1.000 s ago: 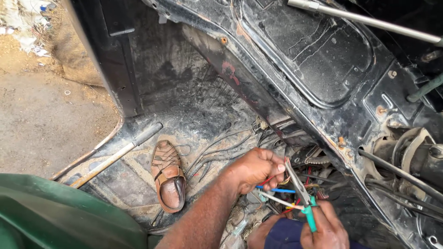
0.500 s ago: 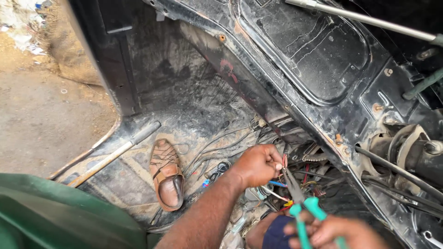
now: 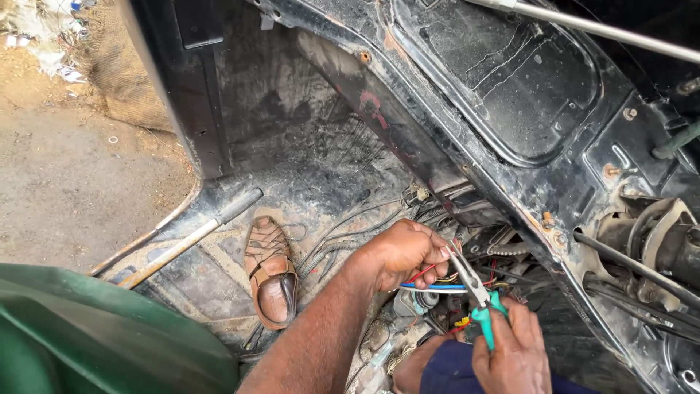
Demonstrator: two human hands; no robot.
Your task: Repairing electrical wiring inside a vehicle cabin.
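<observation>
In the head view, lower centre, my left hand (image 3: 397,252) pinches a bundle of wires (image 3: 430,287) – red, blue, white – low in the footwell. My right hand (image 3: 510,354), bottom right, is closed around green-handled pliers (image 3: 477,292). A second ago their tip sat lower; now it is up at the left fingertips, so I judge the bite is near. A brown sandal (image 3: 271,271) lies left of centre.

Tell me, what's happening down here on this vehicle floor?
A person is working on loose wiring low inside a stripped vehicle. The left hand pinches a bunch of coloured wires, while the right hand grips green-handled pliers whose tip sits at those wires by the left fingertips. A brown sandal and a long-handled tool lie on the dirty floor nearby.
</observation>
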